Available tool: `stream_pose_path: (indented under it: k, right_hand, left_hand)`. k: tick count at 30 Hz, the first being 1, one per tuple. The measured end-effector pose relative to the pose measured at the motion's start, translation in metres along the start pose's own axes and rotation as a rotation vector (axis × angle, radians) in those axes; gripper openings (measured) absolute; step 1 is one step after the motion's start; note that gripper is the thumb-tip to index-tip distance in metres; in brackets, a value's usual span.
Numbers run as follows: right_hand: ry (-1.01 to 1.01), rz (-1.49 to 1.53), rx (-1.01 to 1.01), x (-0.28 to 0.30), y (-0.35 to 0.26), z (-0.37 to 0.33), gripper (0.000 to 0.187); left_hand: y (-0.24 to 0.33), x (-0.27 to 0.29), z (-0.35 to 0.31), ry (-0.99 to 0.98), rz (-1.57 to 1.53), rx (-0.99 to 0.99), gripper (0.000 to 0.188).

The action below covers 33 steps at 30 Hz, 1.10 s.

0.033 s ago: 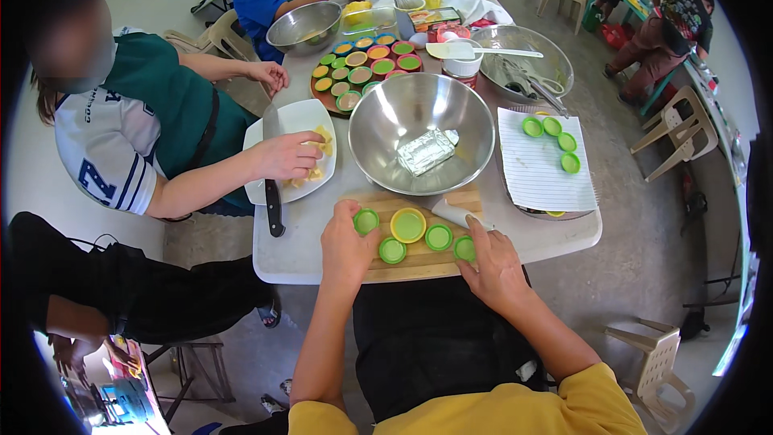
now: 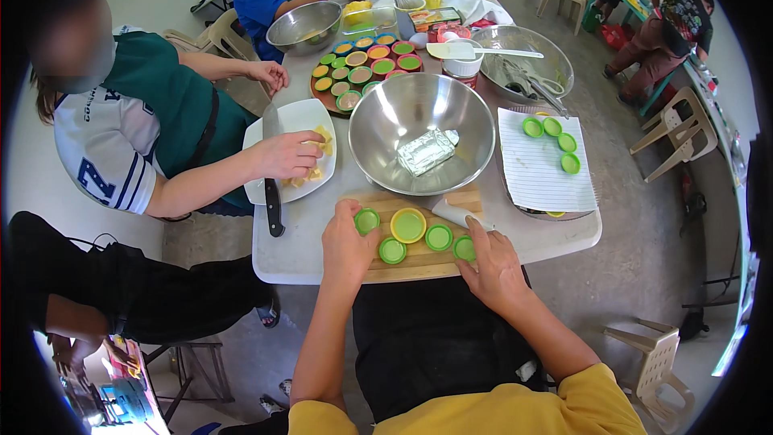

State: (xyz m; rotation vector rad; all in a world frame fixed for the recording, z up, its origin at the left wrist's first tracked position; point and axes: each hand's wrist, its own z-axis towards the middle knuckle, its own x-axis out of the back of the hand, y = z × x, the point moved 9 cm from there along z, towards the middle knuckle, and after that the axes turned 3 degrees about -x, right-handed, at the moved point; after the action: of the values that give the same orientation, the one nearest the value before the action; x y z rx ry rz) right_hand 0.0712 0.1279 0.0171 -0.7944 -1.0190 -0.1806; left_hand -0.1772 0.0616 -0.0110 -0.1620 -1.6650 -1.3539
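Several shallow round green pieces, like small cups or lids, lie on a wooden board (image 2: 378,275) in front of me. My left hand (image 2: 346,242) curls its thumb and fingers round the leftmost green piece (image 2: 367,221). At the other end, my right hand (image 2: 493,262) holds the rightmost green piece (image 2: 464,248) between thumb and fingers. Between the hands are a larger yellow-rimmed round piece (image 2: 408,225) with a green middle and two more green pieces (image 2: 392,250). A white-handled tool (image 2: 460,213) lies beyond my right fingers, partly hidden by them.
A steel bowl (image 2: 378,129) holding a foil-wrapped block (image 2: 427,151) stands beyond the board. Lined paper (image 2: 535,181) carries several green pieces. At left, a co-worker's hand (image 2: 286,157) touches pale chunks on a white plate (image 2: 254,137), beside a black-handled knife (image 2: 274,209). Filled coloured cups (image 2: 360,75) stand behind.
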Motion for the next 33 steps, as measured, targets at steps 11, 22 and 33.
stream_pose_path:
  k: [11,22,33]
  right_hand:
    - [0.119,0.037,-0.009,0.001,0.008,-0.003,0.079]
    - [0.333,0.034,-0.254,0.108,0.098,-0.029,0.063]
    - [0.402,-0.2,-0.484,0.183,0.234,0.021,0.085]
  left_hand:
    - [-0.009,-0.011,0.01,0.021,-0.064,-0.013,0.064]
    - [0.074,0.032,-0.012,0.306,-0.247,-0.054,0.051]
    - [0.292,-0.154,0.055,-0.035,-0.093,-0.59,0.061]
